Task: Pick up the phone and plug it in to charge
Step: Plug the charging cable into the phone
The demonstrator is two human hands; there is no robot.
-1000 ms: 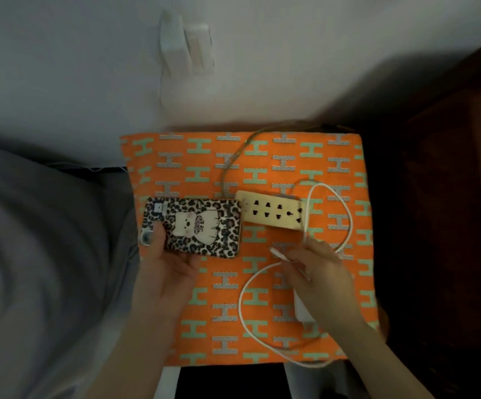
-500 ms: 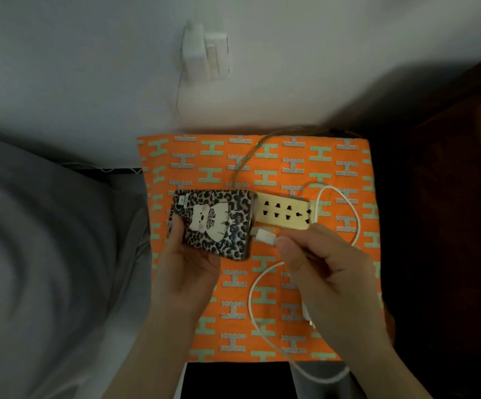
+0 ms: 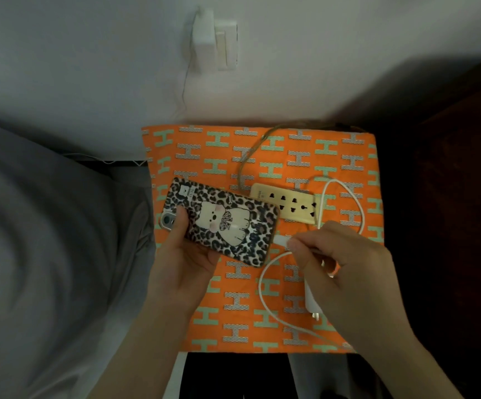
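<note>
While the phone point(image 3: 219, 223) in its leopard-print case was held back-side up above the left half of the orange patterned cloth point(image 3: 345, 159), it wasn't charging yet, as far as I could judge. Left hand point(image 3: 184, 260) was wrapped round its near-left end, fingers closed on it, one fingertip by the camera lens. Phone's right end pointed twd the cable connector point(image 3: 281, 240), which sat touching or just short of that end; couldn't tell if it was seated in the port. Right hand point(image 3: 340, 272) pinched the connector btwn thumb and forefinger, other fingers curled in.

White cable point(image 3: 262, 286) looped from the connector down twd the near edge of the cloth, and another stretch arced up by the right edge past the power strip point(image 3: 285, 205). White charger adapter point(image 3: 311, 300) lay under the right hand w/ its prongs showing at the near end, so it looked unplugged. The yellowish strip lay just behind the phone, mid-cloth, its visible sockets empty, its own cord running to the far edge.

Done: pickup. In hand: mating connector to phone. Left, prob: pushing it home, then getting the adapter into a strip socket.
</note>
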